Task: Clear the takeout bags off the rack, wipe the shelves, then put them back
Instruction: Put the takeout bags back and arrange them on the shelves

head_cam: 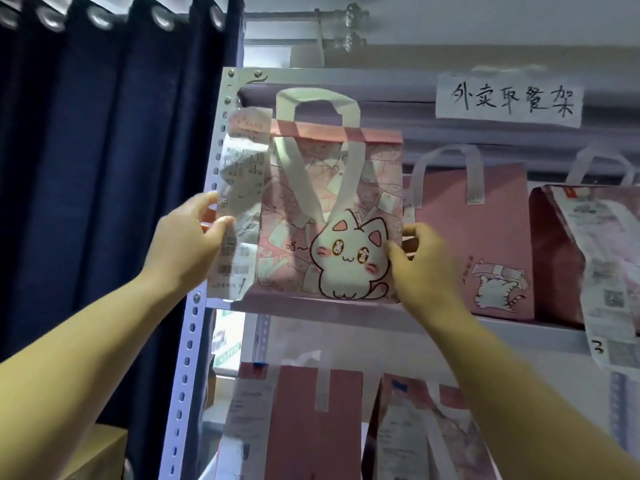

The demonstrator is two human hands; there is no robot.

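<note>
Dim storeroom corner, white wall behind; dark blue curtain (pixel 104 168) with metal eyelets hangs down the left side, its rod (pixel 304 14) running right along the top of the wall. Grey metal rack (pixel 194 323) stands just right of the curtain, its perforated upright nearest; a paper sign (pixel 509 98) with handwritten characters is taped to the top rail on the right. Upper shelf (pixel 346 309) carries three items.

Item one, cat bag (pixel 332 216): far left of that shelf, upright, white handles standing up, a white cartoon cat printed on the near face; a long receipt (pixel 239 161) hangs at its left edge; its bottom sits level with the shelf's front lip, and whether it rests there or is raised I cannot tell. Left hand (pixel 188 247) pinches the bag's left edge, over the receipt, between thumb and fingers; right hand (pixel 426 268) grips the right edge, thumb on the front face, fingers curled behind.

Item two, plain pink bag (pixel 485 230): just right of the cat bag, standing on the shelf, a small cat drawing low on its face.

Item three, side-on bag (pixel 554 258): far right, partly cut off; a receipt strip (pixel 602 289) trails down over the shelf edge.

Below that shelf: two darker pink bags (pixel 311 420) side by side, paper slips on their fronts. Cardboard box (pixel 97 452) at the bottom left, near the curtain's foot; green-and-white carton (pixel 227 344) behind the rack's upright.
</note>
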